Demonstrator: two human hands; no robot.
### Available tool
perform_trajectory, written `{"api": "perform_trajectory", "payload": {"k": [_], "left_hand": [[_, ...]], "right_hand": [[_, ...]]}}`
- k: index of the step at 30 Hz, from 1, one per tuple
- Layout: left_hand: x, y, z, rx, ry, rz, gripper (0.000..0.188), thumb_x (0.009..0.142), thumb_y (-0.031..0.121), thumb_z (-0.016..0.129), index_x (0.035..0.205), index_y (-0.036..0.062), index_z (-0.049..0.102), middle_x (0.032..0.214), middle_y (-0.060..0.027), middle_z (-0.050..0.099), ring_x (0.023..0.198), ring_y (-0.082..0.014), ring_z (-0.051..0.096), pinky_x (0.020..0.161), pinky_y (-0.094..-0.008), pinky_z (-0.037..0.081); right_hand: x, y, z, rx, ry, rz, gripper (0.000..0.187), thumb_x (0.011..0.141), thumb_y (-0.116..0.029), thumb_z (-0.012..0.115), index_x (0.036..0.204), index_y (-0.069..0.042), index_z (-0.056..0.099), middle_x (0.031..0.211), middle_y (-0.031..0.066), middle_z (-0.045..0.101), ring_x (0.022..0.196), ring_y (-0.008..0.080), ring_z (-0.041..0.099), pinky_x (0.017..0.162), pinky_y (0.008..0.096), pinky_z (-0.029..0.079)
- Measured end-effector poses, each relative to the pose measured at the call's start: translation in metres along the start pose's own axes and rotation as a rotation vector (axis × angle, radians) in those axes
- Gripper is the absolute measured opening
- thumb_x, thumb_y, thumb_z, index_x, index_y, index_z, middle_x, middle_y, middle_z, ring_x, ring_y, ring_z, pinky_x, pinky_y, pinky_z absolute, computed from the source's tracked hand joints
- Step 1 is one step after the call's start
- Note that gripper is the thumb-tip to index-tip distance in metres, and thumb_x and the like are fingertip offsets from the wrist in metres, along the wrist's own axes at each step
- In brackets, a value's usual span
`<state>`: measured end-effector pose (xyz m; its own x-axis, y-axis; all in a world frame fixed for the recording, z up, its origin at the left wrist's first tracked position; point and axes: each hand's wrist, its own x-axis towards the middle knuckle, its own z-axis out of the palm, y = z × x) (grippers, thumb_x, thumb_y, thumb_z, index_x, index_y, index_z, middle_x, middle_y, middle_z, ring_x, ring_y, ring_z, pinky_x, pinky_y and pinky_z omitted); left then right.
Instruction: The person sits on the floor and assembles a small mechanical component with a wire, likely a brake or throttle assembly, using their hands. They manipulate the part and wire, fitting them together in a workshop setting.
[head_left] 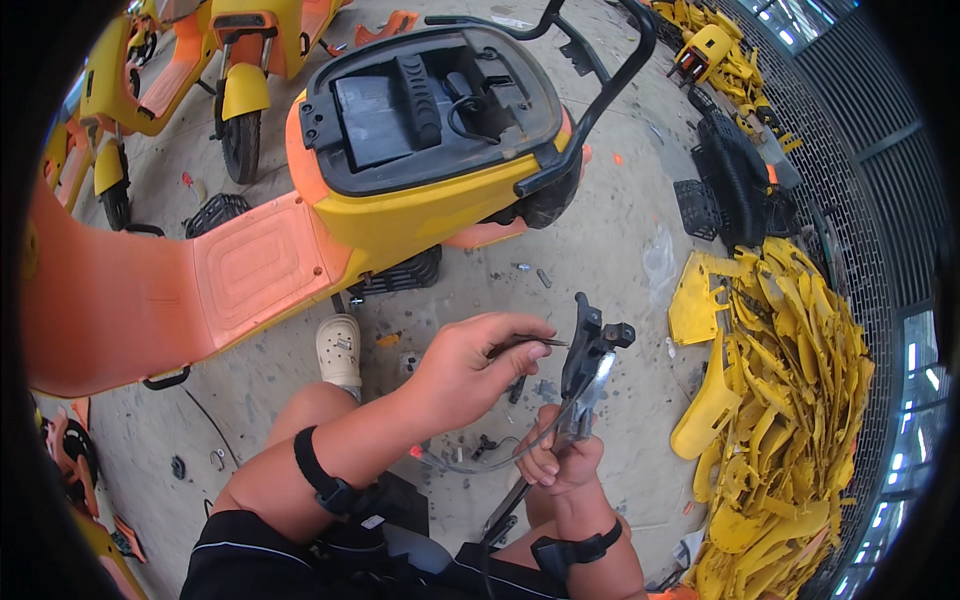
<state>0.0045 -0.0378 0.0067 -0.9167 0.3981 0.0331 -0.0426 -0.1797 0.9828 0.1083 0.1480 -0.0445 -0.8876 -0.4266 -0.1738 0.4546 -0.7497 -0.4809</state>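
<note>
"Where are the hands?"
"Apart. The left hand (478,368) pinches a thin dark tool (556,344), mostly hidden by its fingers. The right hand (563,462) wraps around a black-and-silver bracket (580,362), above the floor (615,240), covering its lower part."
"What's in the scooter's (410,212) black tray (541,118)?"
"A black cable (455,122)."

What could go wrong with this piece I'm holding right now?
The thin dark rod pinched in your left hand could slip against the black bracket. The cable looping by your right hand might snag. Anything small you drop could get lost among the loose bits on the floor.
</note>
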Motion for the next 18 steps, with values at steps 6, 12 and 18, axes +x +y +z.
{"api": "perform_trajectory", "payload": {"k": [6, 12, 18], "left_hand": [[-0.001, 0.004, -0.001, 0.146, -0.012, 0.070, 0.020, 0.089, 0.005, 0.064, 0.108, -0.0015, 0.063, 0.086, -0.0086, 0.070, 0.078, -0.0110, 0.066, 0.070, -0.0258, 0.053], [0.001, 0.002, -0.003, 0.174, 0.021, 0.080, 0.018, 0.088, 0.004, 0.065, 0.105, -0.0017, 0.064, 0.083, -0.0090, 0.070, 0.075, -0.0106, 0.066, 0.067, -0.0255, 0.053], [0.001, -0.001, -0.005, 0.144, 0.041, 0.109, 0.016, 0.087, 0.004, 0.066, 0.103, -0.0012, 0.064, 0.084, -0.0085, 0.070, 0.074, -0.0108, 0.066, 0.066, -0.0254, 0.052]], "right_hand": [[0.006, 0.009, -0.008, 0.135, -0.091, 0.006, 0.056, 0.093, -0.058, 0.043, 0.082, -0.004, 0.052, 0.047, 0.0000, 0.044, 0.034, 0.0114, 0.040, 0.039, 0.0272, 0.037], [0.009, 0.015, -0.011, 0.120, -0.158, -0.008, 0.057, 0.092, -0.059, 0.044, 0.083, -0.004, 0.053, 0.048, -0.0005, 0.046, 0.035, 0.0106, 0.043, 0.040, 0.0268, 0.039], [0.010, 0.016, -0.009, 0.124, -0.138, 0.022, 0.057, 0.092, -0.059, 0.045, 0.083, -0.004, 0.053, 0.049, -0.0005, 0.046, 0.036, 0.0102, 0.044, 0.041, 0.0264, 0.039]]}}
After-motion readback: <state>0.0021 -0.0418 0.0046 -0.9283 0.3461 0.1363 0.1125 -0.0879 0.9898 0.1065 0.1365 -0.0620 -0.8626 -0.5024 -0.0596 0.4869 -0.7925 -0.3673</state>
